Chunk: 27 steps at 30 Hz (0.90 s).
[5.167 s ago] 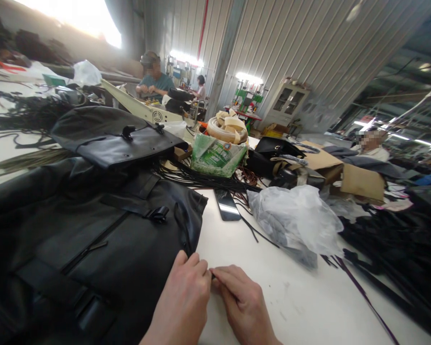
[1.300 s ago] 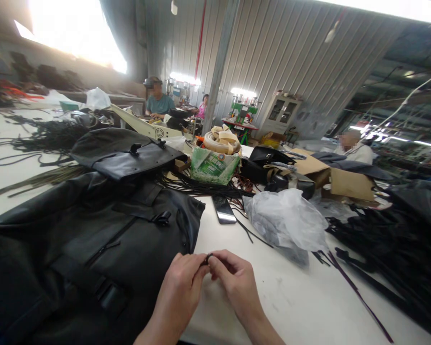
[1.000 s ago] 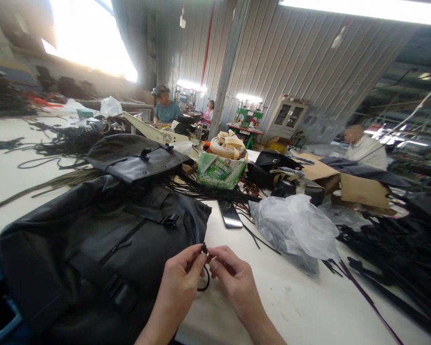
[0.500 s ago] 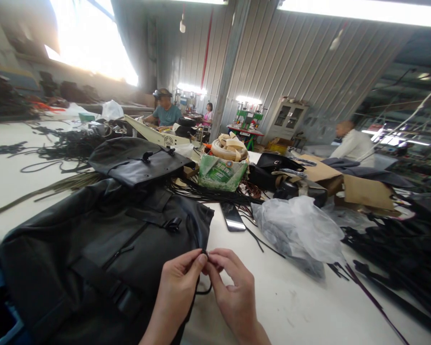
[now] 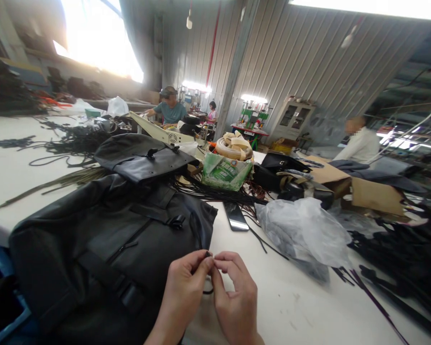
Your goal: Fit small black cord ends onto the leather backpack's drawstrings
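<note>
A black backpack [image 5: 93, 254] with straps, a buckle and a zip lies flat on the white table. At its right edge my left hand [image 5: 187, 285] pinches a black cord between thumb and forefinger. A loop of the black cord [image 5: 209, 291] hangs below the fingertips. My right hand [image 5: 237, 292] has its thumb and forefinger pressed together against the left fingertips, at the same cord. Its fingers cover most of what is gripped, and a small dark end shows above them.
Beyond the backpack stand a black flap piece [image 5: 143, 155] and a green bucket [image 5: 226, 170] with rolled tape. A phone [image 5: 235, 216], a clear plastic bag [image 5: 305, 230], cardboard boxes [image 5: 377, 196] and black straps [image 5: 409, 258] lie rightward. Several people are farther back.
The view has turned slightly left, so everything sits a little farther right. Both hands keep their fingertips together at the cord, with only slight finger movement.
</note>
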Each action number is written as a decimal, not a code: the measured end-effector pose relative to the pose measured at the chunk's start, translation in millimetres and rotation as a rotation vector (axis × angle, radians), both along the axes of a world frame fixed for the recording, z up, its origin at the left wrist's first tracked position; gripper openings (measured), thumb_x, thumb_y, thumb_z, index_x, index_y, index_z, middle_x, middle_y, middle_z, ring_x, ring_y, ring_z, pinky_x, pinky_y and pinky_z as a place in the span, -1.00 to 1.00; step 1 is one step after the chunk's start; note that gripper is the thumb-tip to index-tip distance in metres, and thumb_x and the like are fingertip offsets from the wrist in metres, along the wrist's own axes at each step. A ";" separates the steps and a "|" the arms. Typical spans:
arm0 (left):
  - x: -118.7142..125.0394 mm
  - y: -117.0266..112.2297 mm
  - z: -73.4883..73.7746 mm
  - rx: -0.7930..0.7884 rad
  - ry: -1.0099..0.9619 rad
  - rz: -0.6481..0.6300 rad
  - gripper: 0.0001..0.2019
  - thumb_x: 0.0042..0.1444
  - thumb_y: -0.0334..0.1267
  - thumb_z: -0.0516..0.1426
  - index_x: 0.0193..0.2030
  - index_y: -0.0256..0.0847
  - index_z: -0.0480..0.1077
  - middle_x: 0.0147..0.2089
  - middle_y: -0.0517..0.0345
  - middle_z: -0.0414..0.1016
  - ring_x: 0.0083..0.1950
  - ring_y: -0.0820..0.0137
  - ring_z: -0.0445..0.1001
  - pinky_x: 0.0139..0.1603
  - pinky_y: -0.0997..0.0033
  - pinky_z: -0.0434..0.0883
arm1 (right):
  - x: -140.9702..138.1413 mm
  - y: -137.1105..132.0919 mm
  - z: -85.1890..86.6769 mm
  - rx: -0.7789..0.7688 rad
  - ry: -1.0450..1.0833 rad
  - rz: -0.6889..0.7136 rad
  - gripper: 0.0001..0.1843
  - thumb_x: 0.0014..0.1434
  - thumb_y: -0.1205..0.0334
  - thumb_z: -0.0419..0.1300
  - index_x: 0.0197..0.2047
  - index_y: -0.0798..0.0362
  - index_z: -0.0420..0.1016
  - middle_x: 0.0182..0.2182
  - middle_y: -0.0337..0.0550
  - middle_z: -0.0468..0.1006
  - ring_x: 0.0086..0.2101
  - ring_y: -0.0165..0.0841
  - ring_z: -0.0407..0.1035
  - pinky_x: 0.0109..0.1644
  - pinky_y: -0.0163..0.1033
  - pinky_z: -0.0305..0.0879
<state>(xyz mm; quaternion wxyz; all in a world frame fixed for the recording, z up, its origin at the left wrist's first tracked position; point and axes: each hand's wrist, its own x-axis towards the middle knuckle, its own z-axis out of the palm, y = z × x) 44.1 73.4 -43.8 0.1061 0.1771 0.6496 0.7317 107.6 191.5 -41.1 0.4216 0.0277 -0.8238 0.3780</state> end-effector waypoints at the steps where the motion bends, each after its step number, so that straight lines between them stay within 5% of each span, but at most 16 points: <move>1: -0.2 0.0 0.5 0.001 -0.001 -0.003 -0.66 0.37 0.02 0.25 -0.25 -0.23 0.64 -0.28 0.14 0.63 -0.23 0.35 0.56 -0.17 0.46 0.46 | 0.9 -0.6 -0.9 0.004 -0.009 -0.007 -0.84 0.49 0.43 0.22 -0.09 -0.01 0.57 -0.11 -0.14 0.58 -0.09 -0.39 0.54 -0.04 -0.35 0.53; 11: 1.2 0.0 -2.2 -0.001 -0.012 0.051 -0.56 0.37 0.11 0.24 -0.35 -0.23 0.52 -0.38 0.14 0.50 -0.27 0.33 0.50 -0.20 0.45 0.43 | -1.9 -6.4 -20.3 0.144 0.055 -0.143 -0.79 0.49 0.46 0.21 0.06 0.02 0.59 -0.02 -0.05 0.59 0.00 -0.31 0.53 0.13 -0.24 0.52; 22: -6.2 -1.8 -5.2 0.174 -0.158 0.126 -0.60 0.22 0.12 0.39 -0.14 -0.24 0.74 -0.21 0.01 0.69 -0.19 0.27 0.59 -0.09 0.40 0.55 | -2.0 -17.3 -25.7 0.078 -0.061 -0.160 -0.83 0.58 0.33 0.12 0.00 0.00 0.55 -0.01 -0.08 0.54 -0.01 -0.33 0.51 0.11 -0.28 0.47; 27: -11.4 -7.2 -5.3 0.154 -0.171 0.078 -0.58 0.29 0.13 0.36 -0.12 -0.26 0.72 -0.23 0.00 0.69 -0.27 0.38 0.51 -0.19 0.48 0.47 | 12.1 7.2 -31.8 0.103 -0.144 -0.174 -0.85 0.57 0.21 0.19 -0.08 0.00 0.57 -0.06 -0.10 0.55 -0.06 -0.32 0.52 0.02 -0.30 0.47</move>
